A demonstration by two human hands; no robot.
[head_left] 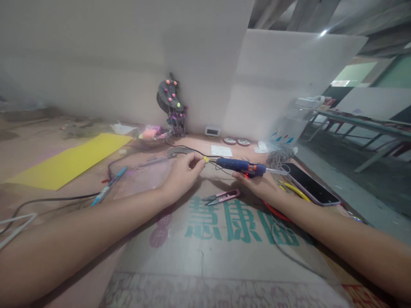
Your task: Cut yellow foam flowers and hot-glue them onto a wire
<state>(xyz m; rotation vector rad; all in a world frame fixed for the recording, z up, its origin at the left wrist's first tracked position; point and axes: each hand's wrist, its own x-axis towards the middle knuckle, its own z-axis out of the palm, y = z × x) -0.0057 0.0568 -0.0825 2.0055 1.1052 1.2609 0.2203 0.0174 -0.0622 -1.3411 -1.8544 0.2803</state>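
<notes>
My left hand (186,174) pinches a small yellow piece (206,159) between thumb and fingertips; its exact kind is too small to make out. In my right hand (258,185) is a blue hot glue gun (236,164), pointing left, its nozzle right by the yellow piece. A clear glue stick (276,171) sticks out of the gun's back end, and a red light glows on its underside. Below the two hands, pink-handled thread snips (222,197) lie on the printed sheet (180,261) that covers the table.
A yellow sheet (73,160) and a blue pen (109,186) lie to the left, near a black cord. At the right are a phone (311,184), yellow-handled pliers (295,190), grey yarn (279,157) and a clear bottle (290,119). A grey crescent ornament (168,96) leans against the back wall.
</notes>
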